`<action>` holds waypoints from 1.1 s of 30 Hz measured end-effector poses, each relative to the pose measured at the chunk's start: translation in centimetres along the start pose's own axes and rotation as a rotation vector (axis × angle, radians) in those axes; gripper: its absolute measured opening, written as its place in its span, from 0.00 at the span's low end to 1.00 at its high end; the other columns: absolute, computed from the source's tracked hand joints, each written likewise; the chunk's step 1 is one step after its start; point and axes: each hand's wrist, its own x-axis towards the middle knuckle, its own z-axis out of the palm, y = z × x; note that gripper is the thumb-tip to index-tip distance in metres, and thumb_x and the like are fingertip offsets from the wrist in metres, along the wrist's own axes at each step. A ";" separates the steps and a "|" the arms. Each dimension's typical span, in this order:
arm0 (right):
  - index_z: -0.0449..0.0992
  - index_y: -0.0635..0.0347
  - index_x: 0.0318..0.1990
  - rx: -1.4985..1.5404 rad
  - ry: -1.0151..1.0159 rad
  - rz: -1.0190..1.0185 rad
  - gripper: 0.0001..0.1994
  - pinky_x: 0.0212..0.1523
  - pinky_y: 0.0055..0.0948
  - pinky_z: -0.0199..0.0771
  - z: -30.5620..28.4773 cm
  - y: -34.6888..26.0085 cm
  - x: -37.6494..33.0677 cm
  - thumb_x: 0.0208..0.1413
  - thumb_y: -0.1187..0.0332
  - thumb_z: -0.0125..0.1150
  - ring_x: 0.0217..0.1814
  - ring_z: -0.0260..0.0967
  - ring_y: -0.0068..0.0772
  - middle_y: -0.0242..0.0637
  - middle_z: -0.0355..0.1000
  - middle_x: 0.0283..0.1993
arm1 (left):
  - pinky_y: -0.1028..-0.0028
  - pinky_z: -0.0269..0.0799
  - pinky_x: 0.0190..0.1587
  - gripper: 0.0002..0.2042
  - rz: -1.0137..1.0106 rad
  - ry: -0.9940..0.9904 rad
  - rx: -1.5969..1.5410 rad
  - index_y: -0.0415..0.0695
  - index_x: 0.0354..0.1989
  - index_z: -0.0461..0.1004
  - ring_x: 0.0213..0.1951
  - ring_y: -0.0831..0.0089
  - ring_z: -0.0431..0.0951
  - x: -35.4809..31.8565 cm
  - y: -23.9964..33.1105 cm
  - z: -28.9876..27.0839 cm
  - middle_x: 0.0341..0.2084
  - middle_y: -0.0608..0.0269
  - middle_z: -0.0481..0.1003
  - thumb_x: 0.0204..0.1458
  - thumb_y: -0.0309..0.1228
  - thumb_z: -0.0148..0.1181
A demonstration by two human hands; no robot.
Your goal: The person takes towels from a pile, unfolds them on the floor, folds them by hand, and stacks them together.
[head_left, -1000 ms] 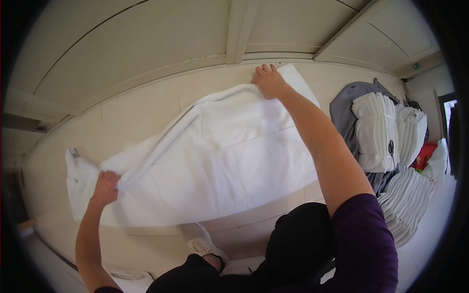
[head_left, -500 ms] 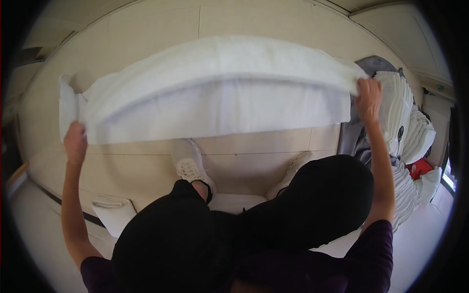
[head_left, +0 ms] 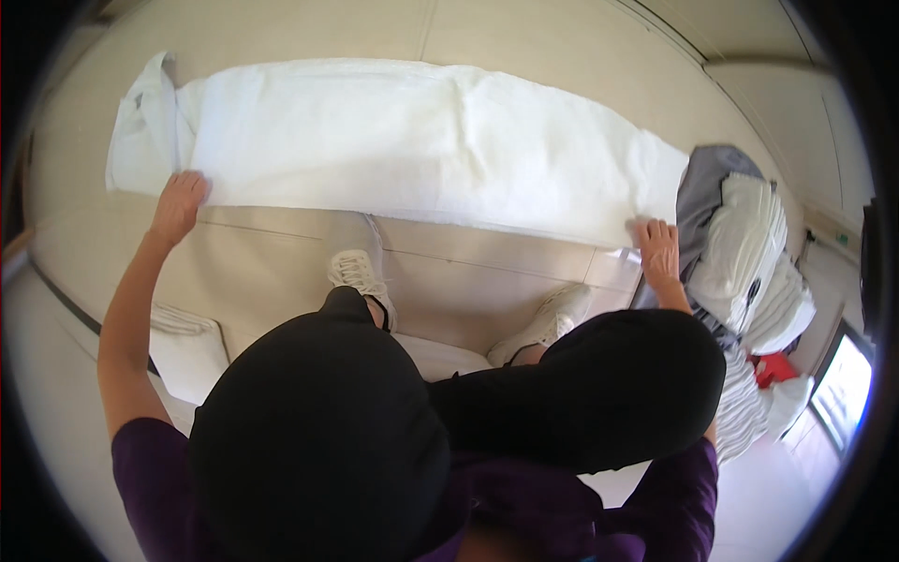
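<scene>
A long white towel (head_left: 375,140), folded into a wide strip, lies stretched across the floor in front of my feet. Its left end is turned up in a loose fold, and a few creases cross the middle. My left hand (head_left: 180,208) is closed on the near edge close to that left end. At the near right corner, my right hand (head_left: 659,251) has its fingers curled on the towel's edge; its thumb side is slightly blurred.
Stacks of folded white towels (head_left: 740,239) lie on grey cloth (head_left: 707,183) at the right, with a red item (head_left: 773,368) beyond. Another folded white towel (head_left: 187,351) is by my left forearm. My shoes (head_left: 358,272) stand just before the strip.
The towel's far layer, lifted and arched before, now lies flat over the strip. My left hand has moved up and inward; my right hand has come down and inward to the near corner.
</scene>
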 end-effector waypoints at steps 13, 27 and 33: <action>0.73 0.51 0.52 -0.001 -0.685 0.253 0.26 0.52 0.54 0.66 -2.3 0.0 4.6 0.40 0.67 0.70 0.58 0.67 0.44 0.40 0.72 0.50 | 0.59 0.65 0.54 0.12 -0.201 -0.501 0.132 0.43 0.38 0.75 0.47 0.57 0.74 7.2 4.4 -2.5 0.40 0.55 0.75 0.42 0.20 0.62; 0.58 0.46 0.73 0.324 0.207 0.794 0.30 0.72 0.73 0.31 3.9 1.3 13.5 0.68 0.45 0.44 0.82 0.39 0.49 0.38 0.51 0.78 | 0.14 0.36 0.58 0.63 -0.288 -0.362 -0.304 0.66 0.77 0.44 0.76 0.48 0.22 31.2 25.3 -8.9 0.78 0.64 0.30 0.29 0.51 0.80; 0.75 0.47 0.54 0.396 0.287 0.651 0.16 0.69 0.70 0.43 6.3 10.4 11.8 0.62 0.55 0.59 0.69 0.59 0.51 0.38 0.71 0.58 | 0.16 0.35 0.59 0.66 -0.352 -0.441 -0.274 0.64 0.77 0.40 0.76 0.48 0.18 32.7 26.4 -9.0 0.78 0.63 0.25 0.28 0.49 0.81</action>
